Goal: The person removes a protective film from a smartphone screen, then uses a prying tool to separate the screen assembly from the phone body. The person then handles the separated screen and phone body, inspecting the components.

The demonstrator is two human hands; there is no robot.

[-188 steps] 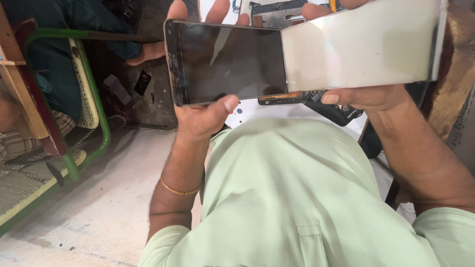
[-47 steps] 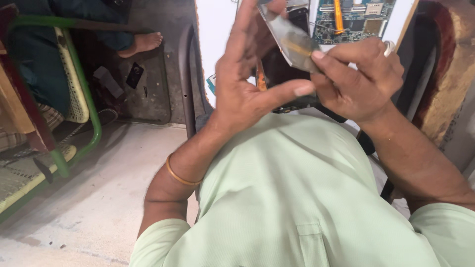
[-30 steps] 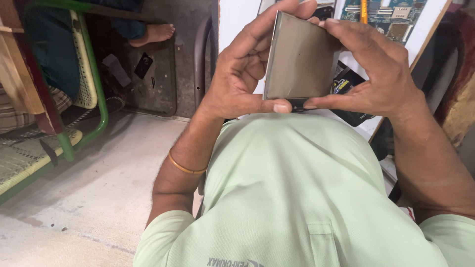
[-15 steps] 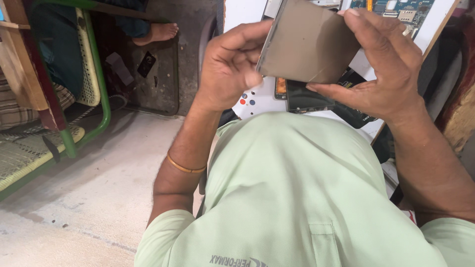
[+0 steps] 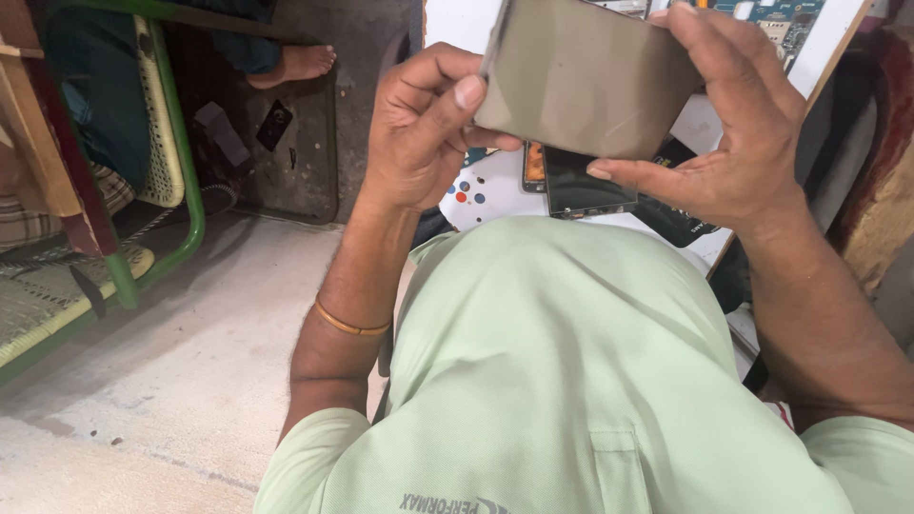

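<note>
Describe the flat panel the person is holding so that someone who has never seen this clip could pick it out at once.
Start from the white work board at the top of the view, above the pale green shirt. Just in front of it, the left hand and right hand hold a flat grey-brown rectangular panel by its edges. Unlike the small dark phone part lying on the board below, it is larger, plain and lifted.

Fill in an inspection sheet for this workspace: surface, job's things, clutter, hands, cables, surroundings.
Surface: white board ahead of the person, partly hidden by the hands.
Job's things: flat grey panel, held up tilted over the board.
Clutter: small dark phone and circuit board on the white board.
Hands: left hand pinches the panel's left edge; right hand grips its right side.
Cables: nothing seen.
Surroundings: concrete floor, green chair frame, another person's bare foot.
</note>
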